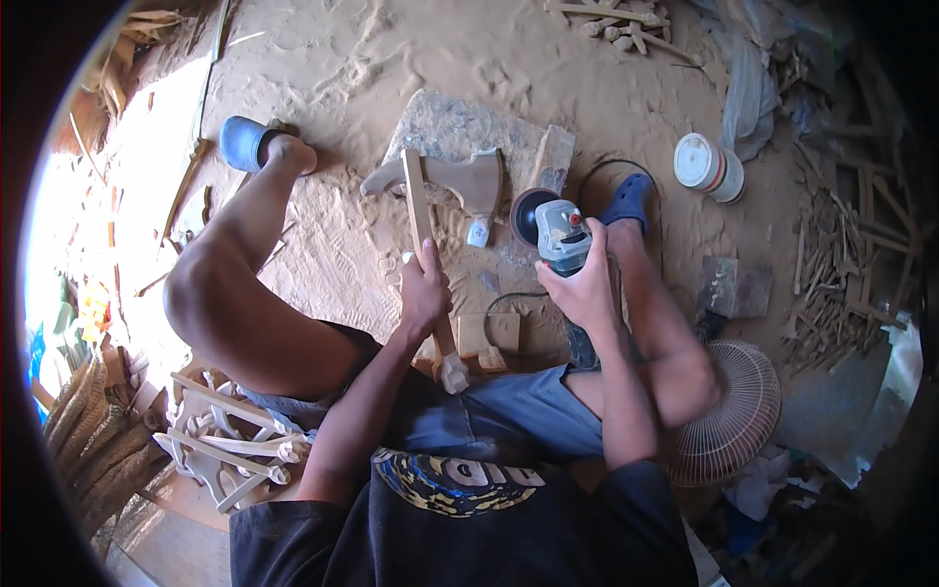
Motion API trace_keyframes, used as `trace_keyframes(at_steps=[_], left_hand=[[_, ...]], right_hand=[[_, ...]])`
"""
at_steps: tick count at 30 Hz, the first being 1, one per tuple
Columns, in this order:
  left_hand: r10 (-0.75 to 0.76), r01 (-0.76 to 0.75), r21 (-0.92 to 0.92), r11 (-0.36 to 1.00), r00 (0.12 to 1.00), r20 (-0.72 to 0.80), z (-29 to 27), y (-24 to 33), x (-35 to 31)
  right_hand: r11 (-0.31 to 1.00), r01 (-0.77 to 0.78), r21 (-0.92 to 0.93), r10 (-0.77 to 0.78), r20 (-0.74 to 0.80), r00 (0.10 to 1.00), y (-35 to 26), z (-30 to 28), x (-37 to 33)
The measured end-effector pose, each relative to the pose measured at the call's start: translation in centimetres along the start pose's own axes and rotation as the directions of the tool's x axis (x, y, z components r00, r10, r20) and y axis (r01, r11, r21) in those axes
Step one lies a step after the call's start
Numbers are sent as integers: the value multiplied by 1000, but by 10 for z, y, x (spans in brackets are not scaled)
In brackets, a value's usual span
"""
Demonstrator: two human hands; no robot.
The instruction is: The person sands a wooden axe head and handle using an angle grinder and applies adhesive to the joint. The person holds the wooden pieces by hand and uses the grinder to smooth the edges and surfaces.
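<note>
Head view: the left hand (425,289) is closed around a pale wooden bar (417,196), fingers wrapped about it near the middle. The right hand (587,289) is curled around the body of a handheld power tool (564,235), whose round dark disc (531,217) faces toward the bar but stands apart from it (whether the disc is spinning, I cannot tell).

The bar runs lengthwise between the person's legs, its knobbed near end by the shorts (509,416) and its far end crossing in front of a curved wooden piece (469,179); contact between those two is not clear. Beyond lies a dusty slab (450,117) on the sandy ground. Farther out are a lidded tub (696,161) to the right, a wire fan guard (729,416) by the right knee, and a heap of pale wooden parts (230,445) by the left hip.

The step in hand looks like smoothing the bar, at a pause between passes. The next move probably calls for a firm left grip while the disc meets the wood lightly and flat, clear of the fingers.
</note>
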State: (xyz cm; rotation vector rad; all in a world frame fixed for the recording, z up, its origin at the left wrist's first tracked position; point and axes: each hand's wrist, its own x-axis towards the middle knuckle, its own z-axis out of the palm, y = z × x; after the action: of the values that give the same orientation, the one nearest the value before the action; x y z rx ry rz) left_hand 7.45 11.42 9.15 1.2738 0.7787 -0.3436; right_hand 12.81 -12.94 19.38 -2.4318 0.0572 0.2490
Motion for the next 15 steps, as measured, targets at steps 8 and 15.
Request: trace_keyframes(at_steps=[8,15], left_hand=[[35,-28,128,991,998,-54,7,2,-7],[40,-33,174,984,998,-40,3,0,-5]], right_hand=[[999,42,23,-43,57,997,-32,35,28],[995,94,-12,-93,100,991,-62,60,55]])
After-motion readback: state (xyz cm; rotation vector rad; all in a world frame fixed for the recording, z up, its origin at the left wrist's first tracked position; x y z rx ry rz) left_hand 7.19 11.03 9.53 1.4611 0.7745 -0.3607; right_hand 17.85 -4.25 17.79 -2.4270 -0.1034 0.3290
